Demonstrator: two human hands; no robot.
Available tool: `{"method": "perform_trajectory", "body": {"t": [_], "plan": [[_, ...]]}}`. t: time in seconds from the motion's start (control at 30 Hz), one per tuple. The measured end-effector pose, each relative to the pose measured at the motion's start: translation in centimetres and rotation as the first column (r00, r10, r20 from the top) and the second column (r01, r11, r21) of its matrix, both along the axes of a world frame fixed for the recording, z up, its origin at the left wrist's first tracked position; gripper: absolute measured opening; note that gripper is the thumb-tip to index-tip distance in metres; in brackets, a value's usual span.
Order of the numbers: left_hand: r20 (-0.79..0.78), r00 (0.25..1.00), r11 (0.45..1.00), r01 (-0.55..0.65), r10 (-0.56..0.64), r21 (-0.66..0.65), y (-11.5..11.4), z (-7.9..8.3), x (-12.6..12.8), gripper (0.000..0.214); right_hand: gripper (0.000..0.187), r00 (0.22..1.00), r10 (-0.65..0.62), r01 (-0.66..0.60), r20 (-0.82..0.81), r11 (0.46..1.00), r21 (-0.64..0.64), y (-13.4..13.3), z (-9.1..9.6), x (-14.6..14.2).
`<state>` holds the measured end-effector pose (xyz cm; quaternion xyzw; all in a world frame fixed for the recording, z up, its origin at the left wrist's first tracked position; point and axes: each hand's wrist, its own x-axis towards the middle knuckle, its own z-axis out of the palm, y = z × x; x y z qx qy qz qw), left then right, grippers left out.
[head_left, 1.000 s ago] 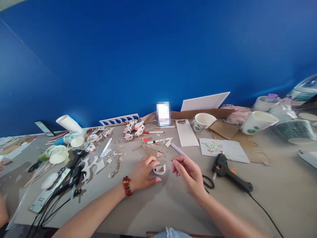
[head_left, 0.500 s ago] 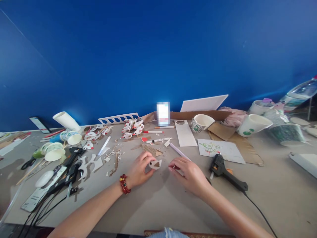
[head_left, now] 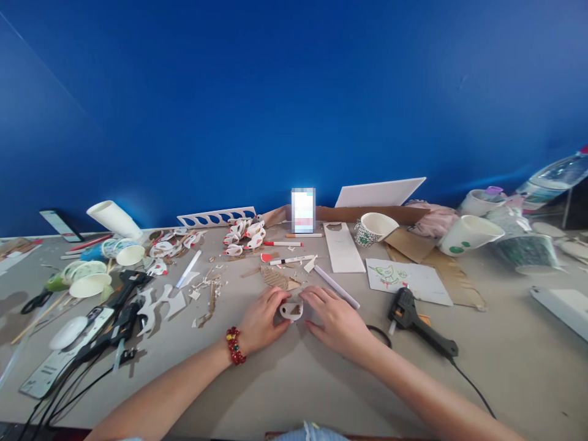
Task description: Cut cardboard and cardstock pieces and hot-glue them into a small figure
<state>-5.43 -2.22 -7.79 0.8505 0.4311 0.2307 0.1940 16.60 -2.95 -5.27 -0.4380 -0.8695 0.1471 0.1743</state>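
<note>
Small white curved cut-out with a brown patch [head_left: 292, 310] sits low at the centre of the grey bench [head_left: 285, 392], between both hands, probably braced there to keep it steady. The left hand [head_left: 261, 318] is clamped on its left edge with thumb and fingers. The right hand [head_left: 333, 313] lies palm-down with its fingertips at the right edge; can't tell if it actually grips. Black loop, maybe scissors [head_left: 379, 332], is half hidden behind the right wrist. Black glue gun [head_left: 416, 318] lies near, its cord lost behind the forearm.
</note>
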Motion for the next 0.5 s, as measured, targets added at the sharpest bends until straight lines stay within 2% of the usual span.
{"method": "perform_trajectory", "body": {"t": [0.17, 0.37, 0.5], "plan": [[0.027, 0.999, 1.0, 0.019, -0.018, -0.023, -0.3, 0.2, 0.3, 0.042, 0.04, 0.999, 0.042, -0.042, 0.01, 0.999, -0.022, 0.3, -0.7, -0.8], [0.031, 0.999, 1.0, 0.009, -0.009, -0.012, -0.2, -0.1, 0.2, 0.04, 0.018, 0.999, 0.042, -0.042, 0.002, 0.998, -0.043, 0.8, -1.0, -0.9], [0.027, 1.0, 1.0, 0.0, 0.0, -0.022, -0.1, -0.1, 0.1, 0.042, 0.02, 0.999, 0.042, -0.043, -0.027, 0.998, -0.035, 0.8, -1.3, -0.9]]}}
